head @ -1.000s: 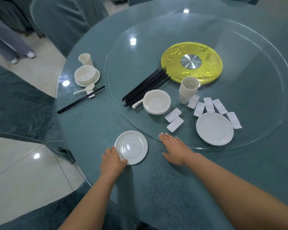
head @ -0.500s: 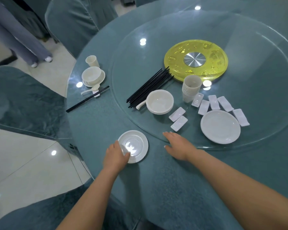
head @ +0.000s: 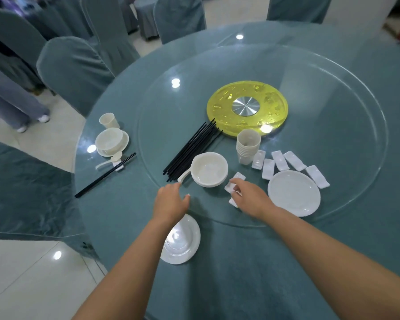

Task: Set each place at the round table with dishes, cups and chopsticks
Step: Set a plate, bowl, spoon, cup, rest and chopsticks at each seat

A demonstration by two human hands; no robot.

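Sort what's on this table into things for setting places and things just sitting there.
For the job: saucer, bowl with spoon, black chopsticks, stacked cups, chopstick rests, plate, finished place setting.

Just there: yellow turntable hub, glass lazy Susan, covered chairs.

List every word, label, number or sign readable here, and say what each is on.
None can be read.
Yellow disc: raised gold patterns, too blurred to tell whether any are characters.
Saucer, bowl, cup stack, plate and chopstick rests: plain white, no marks visible.
Chopsticks: plain black, no print visible.
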